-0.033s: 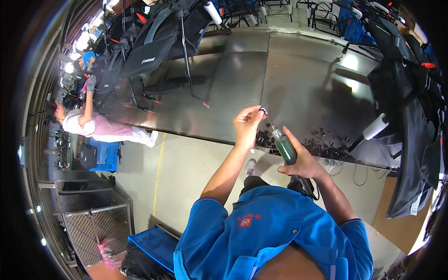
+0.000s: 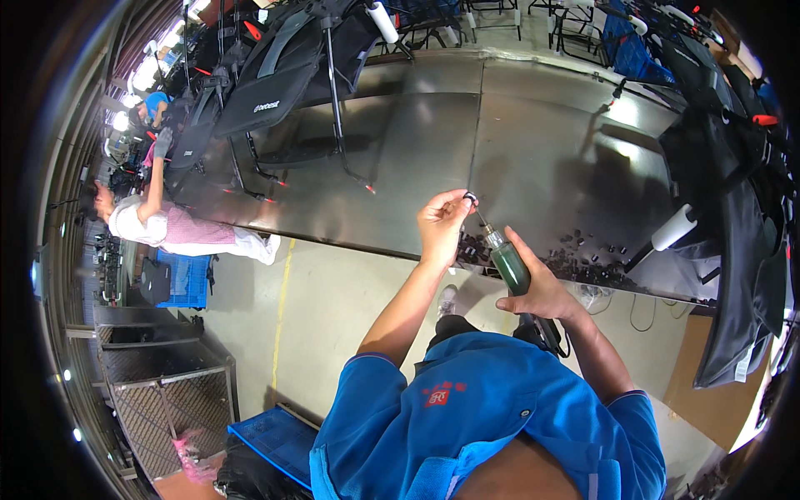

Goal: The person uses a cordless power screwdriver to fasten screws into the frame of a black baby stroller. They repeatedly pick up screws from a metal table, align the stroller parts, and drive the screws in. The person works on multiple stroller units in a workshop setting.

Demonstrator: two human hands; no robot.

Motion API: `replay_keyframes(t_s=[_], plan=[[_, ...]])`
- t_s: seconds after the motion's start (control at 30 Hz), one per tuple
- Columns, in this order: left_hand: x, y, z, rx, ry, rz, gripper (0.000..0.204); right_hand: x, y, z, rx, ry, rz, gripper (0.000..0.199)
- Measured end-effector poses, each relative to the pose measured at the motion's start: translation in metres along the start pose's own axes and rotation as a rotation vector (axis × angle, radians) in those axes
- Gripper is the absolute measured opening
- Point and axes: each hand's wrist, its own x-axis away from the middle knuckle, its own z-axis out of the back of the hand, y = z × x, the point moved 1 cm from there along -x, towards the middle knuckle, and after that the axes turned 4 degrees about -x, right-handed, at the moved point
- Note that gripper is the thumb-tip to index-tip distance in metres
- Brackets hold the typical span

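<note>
My left hand (image 2: 442,227) pinches a small dark ring-like part (image 2: 471,198) between thumb and fingertips, just above the metal table (image 2: 533,167). A green powered screwdriver (image 2: 510,267) lies in my right hand (image 2: 546,292), its forefinger stretched along the body and its thumb on the other side. The thin bit points up and left at the small part; whether it touches is too fine to tell. Below both hands, many small black pieces (image 2: 587,258) lie scattered along the table's near edge.
Black folding-seat frames (image 2: 275,92) stand on the table at the left. A padded black frame (image 2: 721,250) with a white tube (image 2: 673,227) leans at the right. Further left, a co-worker (image 2: 167,221) reaches toward seats. A blue crate (image 2: 279,442) and a mesh cart (image 2: 171,392) stand behind left.
</note>
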Motion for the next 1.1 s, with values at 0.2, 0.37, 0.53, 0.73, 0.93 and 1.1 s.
replay_keyframes(t_s=[0.2,0.37,0.53,0.73,0.93,1.1], plan=[[-0.033,0.027,0.117,-0.11,-0.13,-0.029,0.021,-0.087,-0.011,-0.094,-0.029,-0.004,0.0,0.118],[-0.051,0.05,0.243,-0.048,-0.014,-0.19,0.092,-0.208,0.015,-0.169,0.113,-0.021,-0.01,0.099],[-0.04,0.074,0.411,-0.294,0.676,-0.015,0.031,-0.349,0.051,-0.211,0.43,0.078,0.263,0.089],[-0.015,0.077,0.512,-0.456,0.685,0.133,0.011,-0.436,0.062,-0.243,0.067,0.08,0.321,0.088],[-0.095,0.056,0.565,-0.701,0.624,-0.052,0.034,-0.399,0.057,-0.217,-0.194,0.147,0.237,0.087],[-0.165,0.026,0.558,-0.535,0.653,-0.134,0.064,-0.3,0.031,-0.157,-0.337,0.28,0.204,0.09]])
